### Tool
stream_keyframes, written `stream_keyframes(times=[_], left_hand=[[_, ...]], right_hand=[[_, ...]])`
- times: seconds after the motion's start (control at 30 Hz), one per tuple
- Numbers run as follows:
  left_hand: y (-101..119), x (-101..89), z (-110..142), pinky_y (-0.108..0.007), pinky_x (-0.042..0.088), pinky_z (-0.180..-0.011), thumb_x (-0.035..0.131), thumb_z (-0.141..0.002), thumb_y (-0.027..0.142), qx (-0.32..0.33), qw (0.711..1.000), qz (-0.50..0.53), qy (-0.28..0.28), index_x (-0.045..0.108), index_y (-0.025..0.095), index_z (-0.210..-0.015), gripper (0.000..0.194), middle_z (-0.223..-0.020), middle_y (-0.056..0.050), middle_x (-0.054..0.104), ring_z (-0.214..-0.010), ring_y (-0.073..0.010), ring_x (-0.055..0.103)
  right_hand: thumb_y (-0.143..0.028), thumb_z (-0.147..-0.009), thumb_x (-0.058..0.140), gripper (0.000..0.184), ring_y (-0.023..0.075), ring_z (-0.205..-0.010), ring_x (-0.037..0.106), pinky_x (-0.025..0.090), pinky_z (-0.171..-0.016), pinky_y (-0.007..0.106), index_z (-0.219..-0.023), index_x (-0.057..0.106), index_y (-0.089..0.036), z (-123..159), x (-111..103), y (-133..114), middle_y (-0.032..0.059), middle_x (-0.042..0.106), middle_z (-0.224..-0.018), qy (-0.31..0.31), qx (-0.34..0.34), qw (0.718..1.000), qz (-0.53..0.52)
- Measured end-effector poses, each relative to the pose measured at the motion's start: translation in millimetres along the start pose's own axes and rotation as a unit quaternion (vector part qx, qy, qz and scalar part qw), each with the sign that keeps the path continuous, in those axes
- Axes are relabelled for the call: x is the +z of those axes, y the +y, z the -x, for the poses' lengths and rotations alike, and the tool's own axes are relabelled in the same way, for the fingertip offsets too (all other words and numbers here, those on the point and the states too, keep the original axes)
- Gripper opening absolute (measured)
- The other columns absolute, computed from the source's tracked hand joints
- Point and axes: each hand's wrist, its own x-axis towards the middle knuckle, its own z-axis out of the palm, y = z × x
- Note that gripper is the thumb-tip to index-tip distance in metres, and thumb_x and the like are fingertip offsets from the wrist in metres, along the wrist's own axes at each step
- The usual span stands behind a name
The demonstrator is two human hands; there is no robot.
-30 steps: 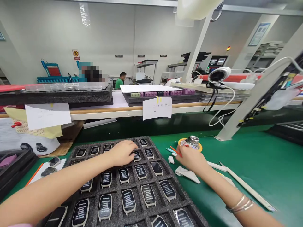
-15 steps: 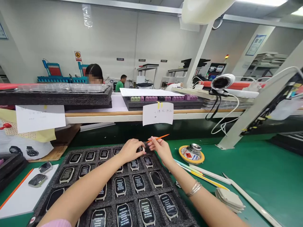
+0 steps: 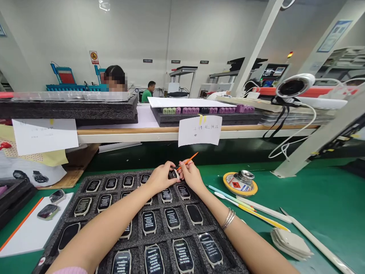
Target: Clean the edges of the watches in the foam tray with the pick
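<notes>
- At the far left of the green worktop (image 3: 313, 190), a white sheet (image 3: 31, 232) with an orange strip (image 3: 19, 224) along its edge carries two smartwatches (image 3: 48, 212) lying face up
- Behind the sheet, a printed white bag (image 3: 28, 175) shows pictures of watches, and a white note (image 3: 45, 136) hangs from the shelf edge above it
- A dark foam tray (image 3: 91, 224) fills the near middle of the worktop, with rows of watches (image 3: 148, 223) sitting in its pockets, most of their screens covered by black labels with white print
- Over the tray's far edge, the person's left hand (image 3: 161, 178) is closed around a single watch (image 3: 173, 174), which is partly hidden by the fingers
- Just beside it, the right hand (image 3: 190, 176) pinches a thin orange stick (image 3: 186, 163), its lower end by the watch; silver bangles (image 3: 228, 219) circle that wrist
- Further right, a metal-topped can (image 3: 245, 176) stands in a yellow tape roll (image 3: 240, 193)
- Below that lie a blue-handled swab (image 3: 230, 198), a yellow-handled swab (image 3: 256, 215), a long white ruler (image 3: 316, 238) and a stack of grey pads (image 3: 291, 243)
- Across the room, a co-worker (image 3: 115, 78) sits beyond the far bench
</notes>
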Motion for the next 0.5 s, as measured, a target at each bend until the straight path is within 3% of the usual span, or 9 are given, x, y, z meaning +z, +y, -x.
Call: stream_keyframes(times=[0.23, 0.33, 0.43, 0.5], left_hand=[[3, -1.4, -1, -0.041, 0.051, -0.094, 0.08, -0.077, 0.034, 0.003, 0.999, -0.04, 0.008, 0.057, 0.022, -0.11, 0.042, -0.11, -0.007, 0.068, -0.108, -0.0269, 0.065], [5, -8.9, 0, -0.049, 0.045, -0.097, 0.074, -0.081, 0.047, 0.007, 0.996, -0.091, 0.013, 0.063, 0.02, -0.089, 0.031, -0.101, -0.01, 0.063, -0.107, -0.032, 0.058], [2, -20.6, 6, -0.048, 0.044, -0.096, 0.068, -0.085, 0.051, 0.031, 0.992, -0.121, -0.02, 0.064, 0.02, -0.071, 0.034, -0.093, -0.008, 0.06, -0.1, -0.0296, 0.057], [-2, -30.0, 13, -0.044, 0.045, -0.095, 0.069, -0.085, 0.049, 0.05, 0.99, -0.128, -0.042, 0.068, 0.022, -0.075, 0.029, -0.095, -0.007, 0.06, -0.099, -0.027, 0.057]], right_hand=[[-0.037, -0.098, 0.061, 0.032, 0.0194, -0.093, 0.068, 0.06, -0.079, 0.038, -0.122, 0.061, -0.015, 2, 1, -1, 0.008, 0.066, -0.115, -0.002, -0.005, 1.0, 0.025], [-0.037, -0.098, 0.061, 0.032, 0.0192, -0.093, 0.068, 0.06, -0.078, 0.038, -0.122, 0.061, -0.015, 3, 1, -1, 0.0079, 0.066, -0.114, 0.003, -0.006, 0.999, 0.034], [-0.037, -0.098, 0.061, 0.031, 0.0181, -0.089, 0.068, 0.06, -0.076, 0.036, -0.12, 0.062, -0.015, 4, 0, -2, 0.0072, 0.067, -0.111, 0.008, -0.006, 0.999, 0.036], [-0.037, -0.098, 0.061, 0.031, 0.0182, -0.09, 0.068, 0.06, -0.076, 0.036, -0.12, 0.062, -0.015, 4, -1, -4, 0.0073, 0.067, -0.111, 0.015, -0.007, 0.999, 0.03]])
